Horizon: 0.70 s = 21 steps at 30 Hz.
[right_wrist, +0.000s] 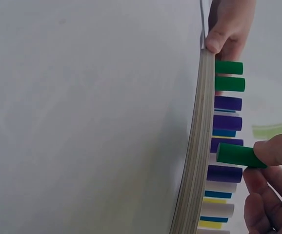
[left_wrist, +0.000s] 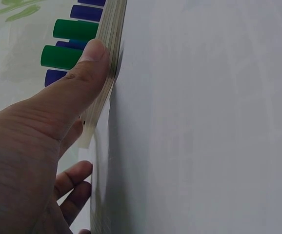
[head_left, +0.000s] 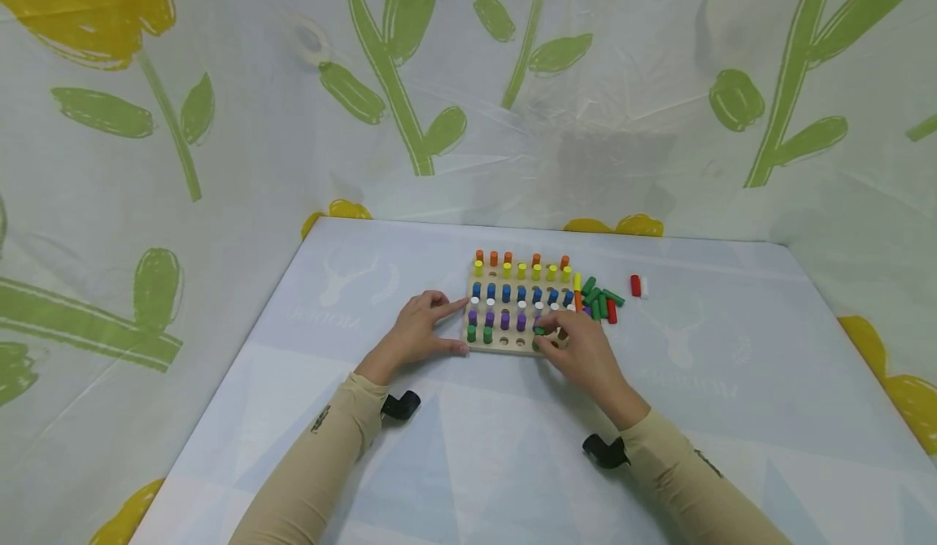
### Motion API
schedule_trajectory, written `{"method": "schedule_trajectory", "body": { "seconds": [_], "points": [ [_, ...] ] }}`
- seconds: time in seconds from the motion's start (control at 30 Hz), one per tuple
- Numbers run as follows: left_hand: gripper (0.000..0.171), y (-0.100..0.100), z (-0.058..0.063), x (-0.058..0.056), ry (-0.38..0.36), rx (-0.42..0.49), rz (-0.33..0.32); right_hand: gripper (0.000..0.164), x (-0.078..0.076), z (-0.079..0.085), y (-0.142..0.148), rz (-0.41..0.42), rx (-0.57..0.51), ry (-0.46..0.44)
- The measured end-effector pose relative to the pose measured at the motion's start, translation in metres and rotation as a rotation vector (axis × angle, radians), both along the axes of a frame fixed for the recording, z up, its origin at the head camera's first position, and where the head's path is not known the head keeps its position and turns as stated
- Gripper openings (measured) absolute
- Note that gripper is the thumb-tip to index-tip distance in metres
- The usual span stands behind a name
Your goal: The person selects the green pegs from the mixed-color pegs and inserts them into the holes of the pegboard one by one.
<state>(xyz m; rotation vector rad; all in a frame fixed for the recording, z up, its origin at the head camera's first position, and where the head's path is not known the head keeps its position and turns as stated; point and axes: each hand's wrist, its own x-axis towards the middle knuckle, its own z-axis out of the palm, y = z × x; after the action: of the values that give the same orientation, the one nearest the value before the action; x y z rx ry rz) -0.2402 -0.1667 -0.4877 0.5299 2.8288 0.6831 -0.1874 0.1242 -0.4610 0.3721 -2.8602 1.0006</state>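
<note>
A wooden pegboard point(head_left: 512, 348) lies on the table with rows of orange, yellow, blue, white, purple and green pegs standing in it. My left hand point(head_left: 420, 329) is at its left side, thumb and index finger spread and touching the edge. In the left wrist view the thumb point(left_wrist: 90, 68) presses against the layered edge beside two green pegs point(left_wrist: 63, 57). My right hand point(head_left: 581, 350) pinches a green peg point(right_wrist: 236, 154) between thumb and fingers, over the front row. In the right wrist view that peg's free end points toward the board, with purple pegs point(right_wrist: 225, 174) behind it.
Loose green pegs point(head_left: 594, 307) lie in a pile right of the board, with a red peg point(head_left: 612, 311) among them. Farther right are another red peg point(head_left: 635, 286) and a white peg point(head_left: 645, 286). A flower-patterned curtain point(head_left: 512, 146) hangs behind the table.
</note>
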Motion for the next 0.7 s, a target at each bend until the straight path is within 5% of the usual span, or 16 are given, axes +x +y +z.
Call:
{"method": "schedule_trajectory", "body": {
  "seconds": [0.7],
  "points": [
    [0.088, 0.0, 0.0, 0.001, -0.004, 0.003, 0.008, 0.02, -0.001, -0.001, -0.011, 0.04, -0.046, 0.013]
  ]
}}
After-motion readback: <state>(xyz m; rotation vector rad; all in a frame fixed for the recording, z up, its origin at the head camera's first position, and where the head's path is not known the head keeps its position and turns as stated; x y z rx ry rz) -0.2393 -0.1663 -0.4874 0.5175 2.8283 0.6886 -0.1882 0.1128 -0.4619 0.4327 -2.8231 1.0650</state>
